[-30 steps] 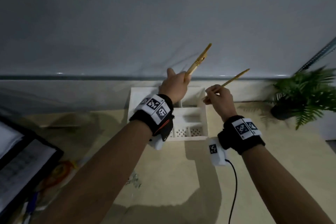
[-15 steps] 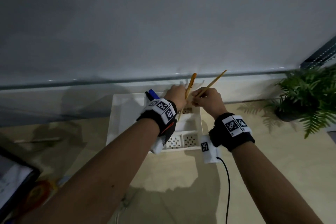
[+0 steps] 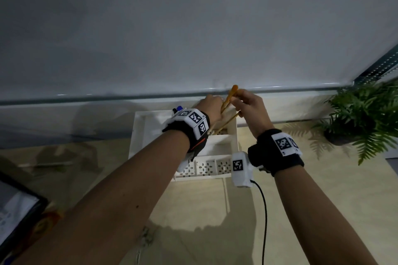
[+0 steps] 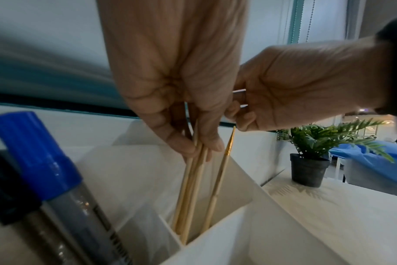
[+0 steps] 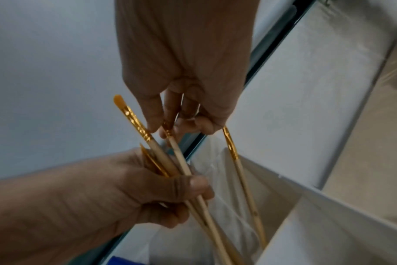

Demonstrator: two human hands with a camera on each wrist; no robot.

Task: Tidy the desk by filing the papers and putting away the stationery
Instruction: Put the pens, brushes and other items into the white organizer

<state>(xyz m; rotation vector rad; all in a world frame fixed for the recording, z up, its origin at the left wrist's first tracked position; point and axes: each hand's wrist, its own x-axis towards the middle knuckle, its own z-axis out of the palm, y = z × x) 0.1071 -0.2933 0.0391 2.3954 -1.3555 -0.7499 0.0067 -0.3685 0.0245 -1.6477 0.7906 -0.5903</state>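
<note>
A white desk organiser (image 3: pixel 137 135) stands at the back of the desk by the wall. Several wooden paintbrushes (image 3: pixel 226 105) with gold ferrules stand tilted in its back right compartment (image 4: pixel 227 211). My left hand (image 3: pixel 215 103) grips the bundle of handles (image 4: pixel 193 175) between fingers and thumb. My right hand (image 3: pixel 239 101) pinches the ferrule end of one brush (image 5: pixel 169 133) just above the left hand. A thinner brush (image 5: pixel 238 170) leans alone against the compartment wall, with no hand on it. A blue-capped marker (image 4: pixel 34 152) stands in the organiser's left part.
A potted fern (image 3: pixel 361 118) stands at the desk's back right. A black folder with papers (image 3: pixel 17 211) lies at the left edge, with small metal clips (image 3: pixel 144 236) near the front. A black cable (image 3: pixel 263 211) hangs from my right wrist.
Both hands came down and together from holding brushes up in the air. The brushes now stand with their handles inside the organiser's compartment.
</note>
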